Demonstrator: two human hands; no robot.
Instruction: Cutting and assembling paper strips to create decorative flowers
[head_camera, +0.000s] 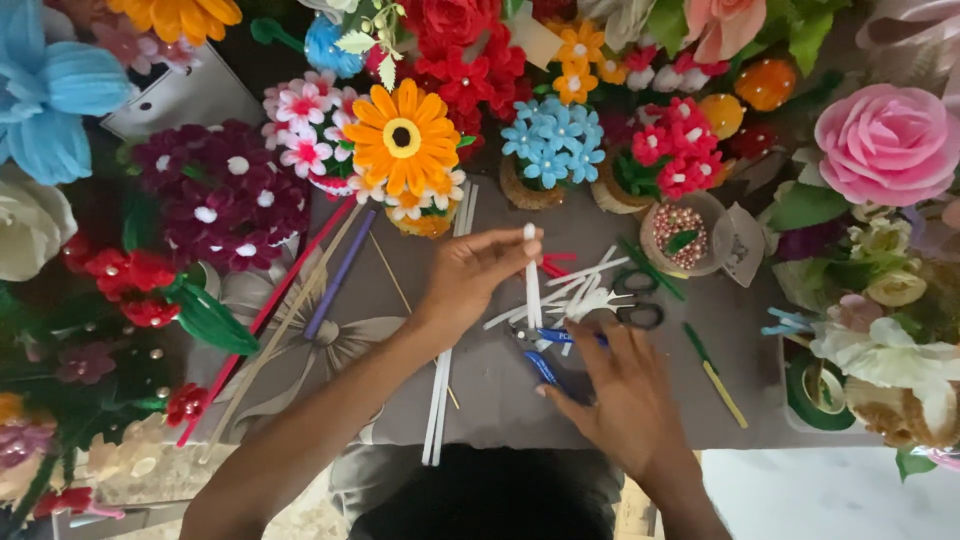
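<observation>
Left hand (470, 275) pinching white pipe cleaner (532, 285) upright over counter (480, 385). Right hand (625, 395) gripping blue-handled cutters (545, 350) at stem's lower end. Best: hold stem steady, seat it deep between blades, squeeze once, keep fingertips clear. Cut white pieces (585, 290) just beside.

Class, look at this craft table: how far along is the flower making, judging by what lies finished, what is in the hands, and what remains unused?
Done: finished bouquets ring the table, such as the orange daisy-like flower and blue pipe-cleaner blossoms. In hand: the left hand pinches a white fuzzy pipe cleaner upright; the right hand grips blue-handled pliers. Left: short white cut pieces and long white stems lie loose.
</observation>
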